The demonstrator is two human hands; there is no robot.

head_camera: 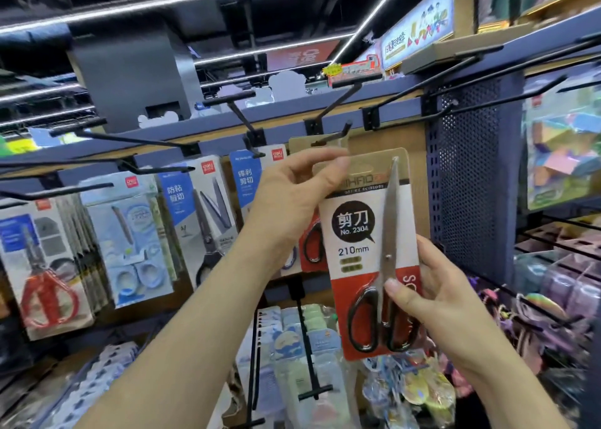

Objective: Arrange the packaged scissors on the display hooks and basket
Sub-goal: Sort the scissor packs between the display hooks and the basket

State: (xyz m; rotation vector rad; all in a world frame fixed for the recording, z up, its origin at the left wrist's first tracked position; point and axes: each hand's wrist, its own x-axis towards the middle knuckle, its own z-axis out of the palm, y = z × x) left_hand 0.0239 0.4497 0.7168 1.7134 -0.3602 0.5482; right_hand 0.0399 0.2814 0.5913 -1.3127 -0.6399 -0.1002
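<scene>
Display rack [468,184] holds hung packs [208,220] at 9 o'clock. Scissors pack [361,256] stands upright at centre, just below the target hook [331,137] at 12 o'clock. Left hand [292,197] pinches the pack's top edge. Right hand [435,285] grips its lower right side, thumb on the handles. Hang slot [357,167] appears not yet threaded, though blur limits certainty. Risk: the slot misses the hook tip, so the card buckles or slips from the pinch.

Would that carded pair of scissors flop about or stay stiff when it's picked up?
Probably stiff: the scissors pack looks flat though the left hand pinches only its top and the right hand its lower edge. Likely bottom-heavy: the black handles sit low. The glossy card may be slippery.
</scene>
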